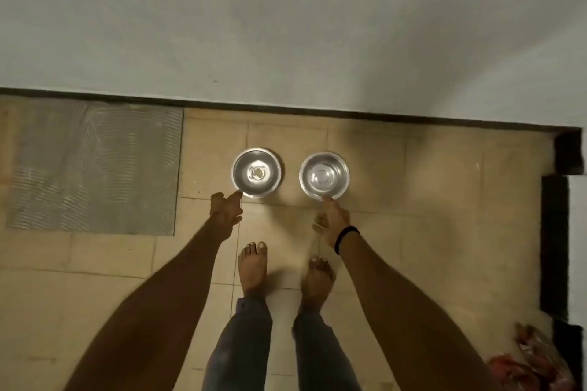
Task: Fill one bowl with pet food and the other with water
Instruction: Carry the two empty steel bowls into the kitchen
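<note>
Two empty steel bowls stand side by side on the tiled floor close to the wall. My left hand reaches down to the left bowl and pinches its near-left rim with curled fingers. My right hand, with a black band on its wrist, holds the near rim of the right bowl with its fingertips, the other fingers curled. Both bowls rest on the floor. No water or pet food shows in either bowl.
A grey ribbed mat lies on the floor to the left. My bare feet stand just behind the bowls. A red crumpled bag lies at the bottom right beside a dark door frame. The wall rises right behind the bowls.
</note>
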